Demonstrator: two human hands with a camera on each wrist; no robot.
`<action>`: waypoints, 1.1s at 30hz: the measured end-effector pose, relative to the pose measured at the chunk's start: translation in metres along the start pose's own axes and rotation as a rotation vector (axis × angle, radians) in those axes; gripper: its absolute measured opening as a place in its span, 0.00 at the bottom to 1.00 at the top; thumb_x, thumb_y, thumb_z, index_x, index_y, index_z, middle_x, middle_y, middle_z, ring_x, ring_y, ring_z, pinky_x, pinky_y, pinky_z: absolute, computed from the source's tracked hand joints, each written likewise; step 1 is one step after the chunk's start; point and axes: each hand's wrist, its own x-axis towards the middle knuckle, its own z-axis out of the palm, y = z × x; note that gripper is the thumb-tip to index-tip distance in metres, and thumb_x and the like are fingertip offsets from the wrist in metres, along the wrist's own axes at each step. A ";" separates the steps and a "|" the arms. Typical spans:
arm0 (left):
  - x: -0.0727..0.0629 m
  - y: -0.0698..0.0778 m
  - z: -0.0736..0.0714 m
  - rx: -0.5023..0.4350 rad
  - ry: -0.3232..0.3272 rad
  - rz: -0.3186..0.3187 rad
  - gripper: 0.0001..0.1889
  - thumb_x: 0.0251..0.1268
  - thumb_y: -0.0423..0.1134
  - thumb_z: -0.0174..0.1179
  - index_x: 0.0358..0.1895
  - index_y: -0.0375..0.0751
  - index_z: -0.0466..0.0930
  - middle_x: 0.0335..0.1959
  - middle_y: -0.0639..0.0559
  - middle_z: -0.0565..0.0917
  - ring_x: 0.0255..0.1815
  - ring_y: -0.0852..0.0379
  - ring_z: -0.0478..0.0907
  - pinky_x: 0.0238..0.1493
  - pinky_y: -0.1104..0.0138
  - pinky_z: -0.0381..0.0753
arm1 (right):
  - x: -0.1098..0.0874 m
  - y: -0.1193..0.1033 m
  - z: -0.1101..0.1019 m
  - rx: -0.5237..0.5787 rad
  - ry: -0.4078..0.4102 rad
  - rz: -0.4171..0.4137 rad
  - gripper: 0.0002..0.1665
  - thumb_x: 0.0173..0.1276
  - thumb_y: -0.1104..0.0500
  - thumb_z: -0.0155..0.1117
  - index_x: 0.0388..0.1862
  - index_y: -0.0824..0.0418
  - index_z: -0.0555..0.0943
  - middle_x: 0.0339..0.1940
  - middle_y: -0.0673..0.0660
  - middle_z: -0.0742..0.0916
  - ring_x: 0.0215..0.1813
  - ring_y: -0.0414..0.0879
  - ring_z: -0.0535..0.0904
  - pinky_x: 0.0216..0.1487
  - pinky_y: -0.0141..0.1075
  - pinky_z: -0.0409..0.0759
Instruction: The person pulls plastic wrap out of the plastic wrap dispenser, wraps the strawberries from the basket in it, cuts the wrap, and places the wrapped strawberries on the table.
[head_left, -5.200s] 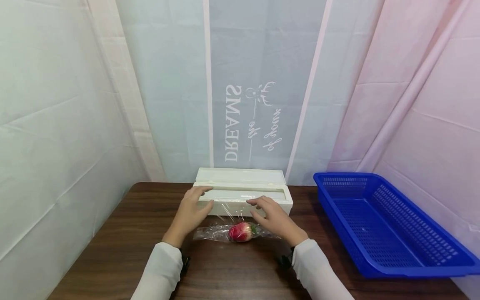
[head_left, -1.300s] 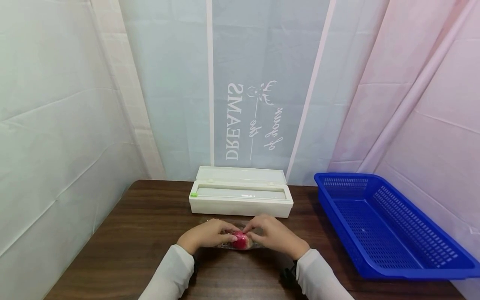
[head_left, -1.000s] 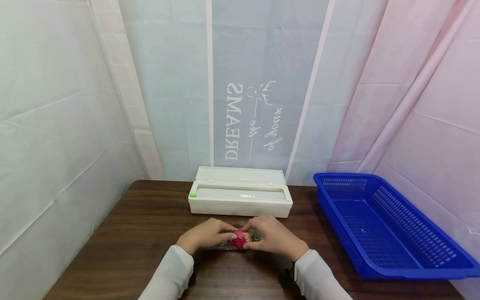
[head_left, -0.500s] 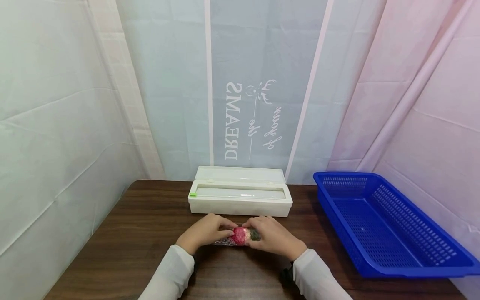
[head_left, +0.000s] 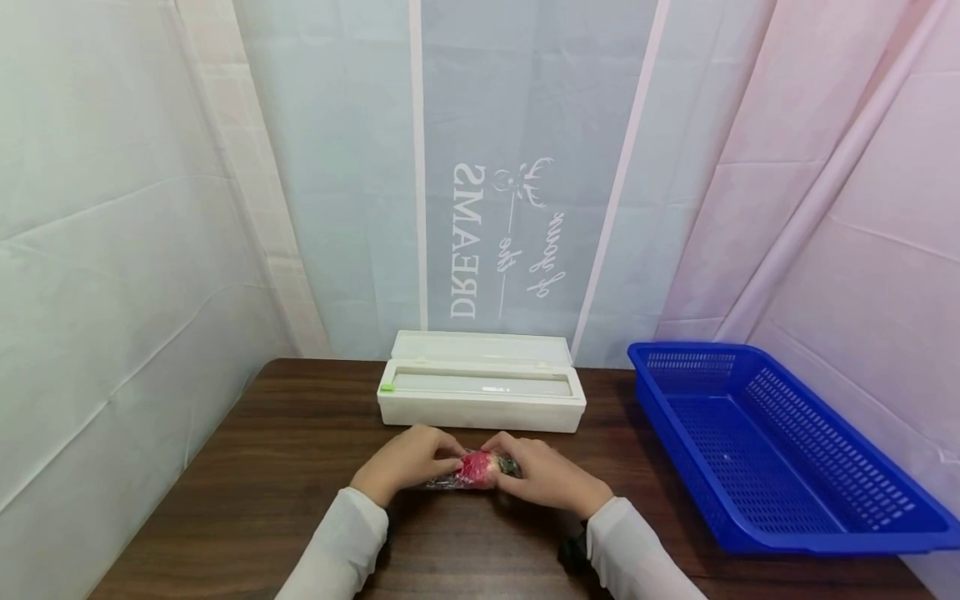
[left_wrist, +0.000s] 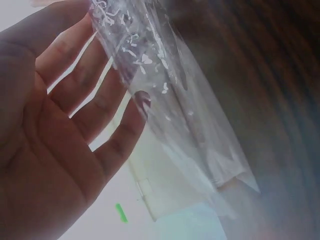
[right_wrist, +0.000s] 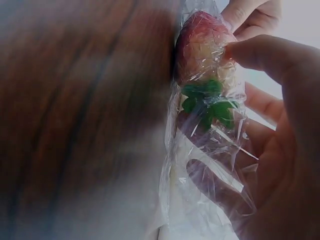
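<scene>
A red strawberry [head_left: 477, 471] with a pale top and green leaves [right_wrist: 210, 102] lies wrapped in clear cling film near the middle of the brown table. My left hand [head_left: 408, 460] holds its red end, thumb in front and fingers behind. At the leafy end my right hand [head_left: 551, 477] grips the strawberry between thumb and fingers. A crinkled tail of cling film [left_wrist: 190, 135] runs past the left fingers in the left wrist view. In the right wrist view, loose film also trails beyond the leaves, over the right fingers. Both hands partly cover the bundle in the head view.
Behind the hands stands a white cling film dispenser [head_left: 480, 412] with its lid [head_left: 480, 348] raised and a green slider [head_left: 387, 387] at the left. A blue perforated basket [head_left: 682, 467] sits on the right of the table. Curtains hang around the table.
Earlier, both hands were at the dispenser, with the strawberry in film before it. They then took hold of the strawberry, turned it in the film, and moved it slightly toward the dispenser.
</scene>
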 end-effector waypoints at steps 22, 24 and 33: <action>0.004 0.005 0.007 -0.059 -0.029 0.100 0.16 0.68 0.47 0.67 0.54 0.46 0.85 0.49 0.60 0.86 0.49 0.66 0.79 0.54 0.66 0.78 | -0.002 0.006 -0.003 0.026 -0.094 0.147 0.25 0.83 0.43 0.44 0.62 0.55 0.80 0.58 0.49 0.83 0.62 0.45 0.77 0.62 0.46 0.75; 0.003 0.005 0.006 -0.070 -0.041 0.101 0.17 0.69 0.48 0.65 0.55 0.45 0.86 0.50 0.59 0.86 0.51 0.66 0.80 0.55 0.65 0.78 | -0.002 0.005 -0.003 0.014 -0.088 0.136 0.25 0.83 0.43 0.44 0.60 0.55 0.81 0.56 0.48 0.84 0.60 0.44 0.78 0.61 0.44 0.75; 0.000 0.004 0.005 -0.093 -0.084 0.074 0.18 0.72 0.50 0.61 0.58 0.46 0.85 0.53 0.56 0.86 0.56 0.60 0.80 0.59 0.61 0.77 | -0.002 0.005 -0.003 0.021 -0.064 0.108 0.25 0.82 0.44 0.46 0.59 0.56 0.83 0.54 0.48 0.86 0.58 0.43 0.79 0.60 0.44 0.76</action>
